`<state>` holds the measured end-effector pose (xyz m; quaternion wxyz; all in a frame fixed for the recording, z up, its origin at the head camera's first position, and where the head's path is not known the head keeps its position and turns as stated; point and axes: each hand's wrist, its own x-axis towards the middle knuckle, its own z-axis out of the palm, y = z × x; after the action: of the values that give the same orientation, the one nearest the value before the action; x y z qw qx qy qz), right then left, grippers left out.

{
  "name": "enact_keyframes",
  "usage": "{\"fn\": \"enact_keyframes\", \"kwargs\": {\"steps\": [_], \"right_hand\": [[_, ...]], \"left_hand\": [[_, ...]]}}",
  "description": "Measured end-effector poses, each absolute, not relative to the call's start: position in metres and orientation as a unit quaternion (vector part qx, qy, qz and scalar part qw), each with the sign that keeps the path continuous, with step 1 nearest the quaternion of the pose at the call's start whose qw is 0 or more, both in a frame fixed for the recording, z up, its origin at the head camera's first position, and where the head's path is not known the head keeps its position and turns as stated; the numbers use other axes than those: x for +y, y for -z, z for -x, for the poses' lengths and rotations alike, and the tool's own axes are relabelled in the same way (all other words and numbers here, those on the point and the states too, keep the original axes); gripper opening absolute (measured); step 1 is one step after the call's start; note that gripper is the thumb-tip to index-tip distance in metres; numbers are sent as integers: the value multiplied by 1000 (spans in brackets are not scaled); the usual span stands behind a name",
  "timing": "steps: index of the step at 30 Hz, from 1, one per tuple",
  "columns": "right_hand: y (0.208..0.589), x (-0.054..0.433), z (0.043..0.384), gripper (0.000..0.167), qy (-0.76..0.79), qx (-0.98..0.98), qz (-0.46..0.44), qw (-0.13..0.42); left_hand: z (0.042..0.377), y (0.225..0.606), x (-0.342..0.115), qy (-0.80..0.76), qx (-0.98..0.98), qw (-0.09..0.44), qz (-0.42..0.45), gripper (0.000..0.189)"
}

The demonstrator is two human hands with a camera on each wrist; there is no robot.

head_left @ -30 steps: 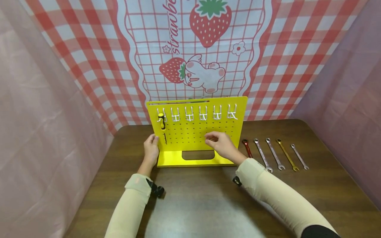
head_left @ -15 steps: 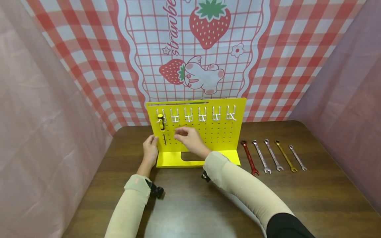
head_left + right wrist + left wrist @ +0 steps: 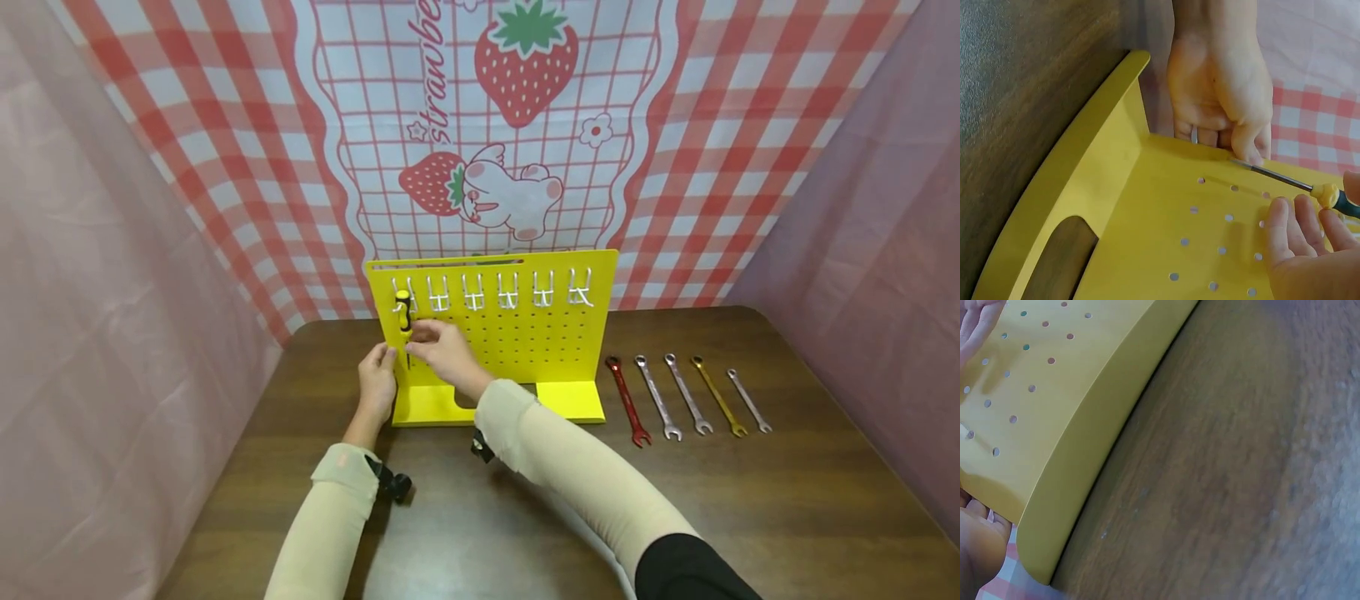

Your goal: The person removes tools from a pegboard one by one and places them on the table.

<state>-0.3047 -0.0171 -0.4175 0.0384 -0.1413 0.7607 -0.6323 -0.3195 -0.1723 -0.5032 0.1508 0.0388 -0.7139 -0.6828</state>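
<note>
A yellow pegboard stand stands upright on the table. My left hand grips its left edge, thumb in front and fingers behind, as the right wrist view shows. On the leftmost white hook hangs a yellow-and-black screwdriver, shaft down. Beside it is my right hand, fingers loosely bent and reaching to the lower end of the handle. In the right wrist view its fingertips meet the handle, while the metal shaft crosses free toward the left hand's thumb.
Several white hooks line the board's upper part. To its right lie a red wrench, silver wrenches, a gold wrench and a small silver wrench. A checkered cloth hangs behind the wooden table.
My right hand has moved left across the pegboard to the screwdriver, whose shaft now hangs more vertically. The left hand has kept its hold on the board's edge.
</note>
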Motion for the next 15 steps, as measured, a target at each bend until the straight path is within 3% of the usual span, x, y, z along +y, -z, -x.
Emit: {"fn": "enact_keyframes", "kwargs": {"steps": [15], "right_hand": [[417, -29, 305, 43, 628, 767, 125, 42]], "left_hand": [[320, 505, -171, 679, -710, 183, -26, 27]]}}
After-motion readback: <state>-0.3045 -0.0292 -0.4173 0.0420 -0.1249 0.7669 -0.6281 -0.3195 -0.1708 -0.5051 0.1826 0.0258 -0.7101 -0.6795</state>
